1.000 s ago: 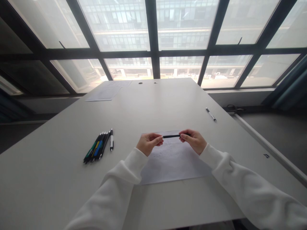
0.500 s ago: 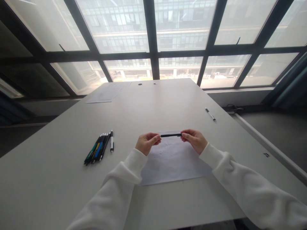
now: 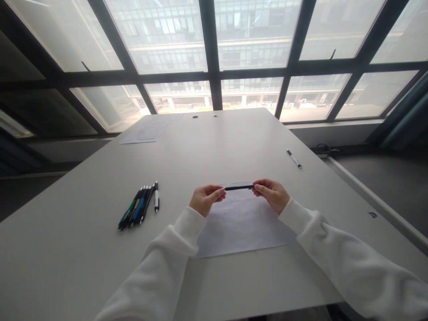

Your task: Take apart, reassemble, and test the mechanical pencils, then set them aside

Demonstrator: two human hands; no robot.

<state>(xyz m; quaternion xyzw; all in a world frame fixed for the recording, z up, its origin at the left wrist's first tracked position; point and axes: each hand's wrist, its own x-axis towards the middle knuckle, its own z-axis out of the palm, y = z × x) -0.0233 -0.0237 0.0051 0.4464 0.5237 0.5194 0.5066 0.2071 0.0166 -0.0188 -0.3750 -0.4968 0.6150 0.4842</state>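
A slim black pen [image 3: 238, 187] is held level between my two hands, over the far part of a sheet of paper [image 3: 244, 227]. My left hand [image 3: 206, 199] pinches its left end between thumb and fingers. At the other end, my right hand [image 3: 271, 195] grips it in the same way, with the thumb toward me. Faint marks show on the paper, which lies flat on the table under the pen. Both pen ends are partly hidden by my fingertips.
Several pens [image 3: 135, 207], mostly black with green, yellow and blue parts, lie bundled at left beside a white-and-black pen [image 3: 156, 197]. Another such pen [image 3: 294, 158] lies at right. Papers [image 3: 143, 133] rest at the far left of the white table [image 3: 214, 151]. Windows stand beyond.
Both hands keep their hold on the black pen. The right hand has shifted very slightly to the right; otherwise the scene looks the same.
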